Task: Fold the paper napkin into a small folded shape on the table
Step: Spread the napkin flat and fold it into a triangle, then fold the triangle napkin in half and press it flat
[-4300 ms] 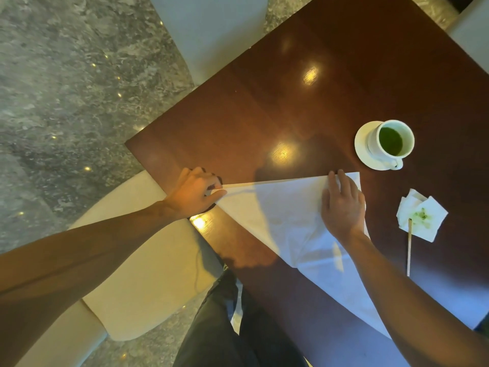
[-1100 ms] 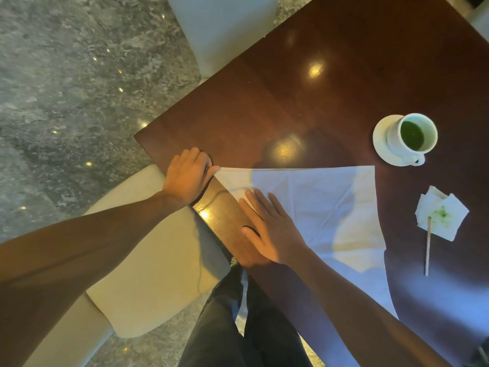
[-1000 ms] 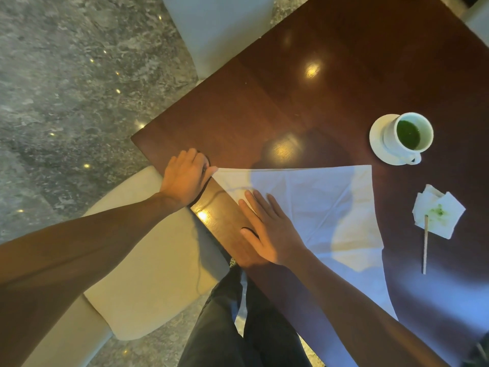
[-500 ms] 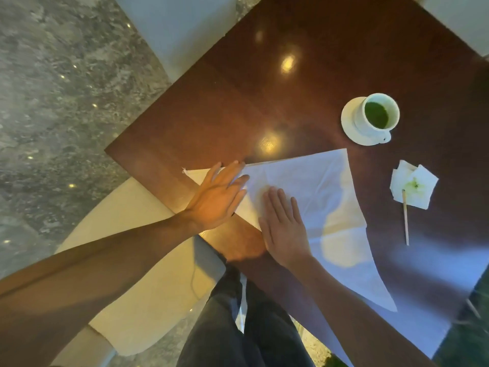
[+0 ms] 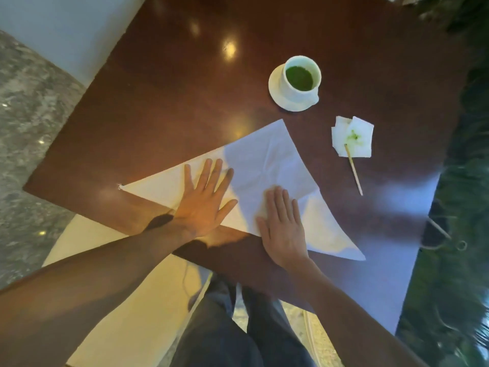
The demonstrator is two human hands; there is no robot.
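- The left hand [image 5: 203, 202] lies flat and spread, palm down, on the paper napkin [image 5: 267, 176]; its fingers are straight and fanned, gripping nothing, only pressing the sheet down
- The right hand [image 5: 283, 229] lies just beside it, also flat with straight fingers held close together; its fingertips and palm press the napkin while its heel sits over the napkin's near edge on the table [image 5: 164, 107]
- Neither hand pinches or lifts any part of the sheet
- The napkin is folded into a triangle directly under both hands, near the table's near edge; its long folded edge runs along that near side, from a sharp tip left of the left hand to another tip right of the right hand, and its third corner points away from the person, toward the cup
- Judged from this, the next fold turns on those two tips: the left tip is nearer the left hand, the right tip nearer the right hand
- Beyond the napkin's far corner stands a white cup [image 5: 301, 78] of green drink on a saucer
- To the right of the napkin, apart from it, lie a stained tissue [image 5: 353, 136] and a thin wooden stick [image 5: 353, 169]
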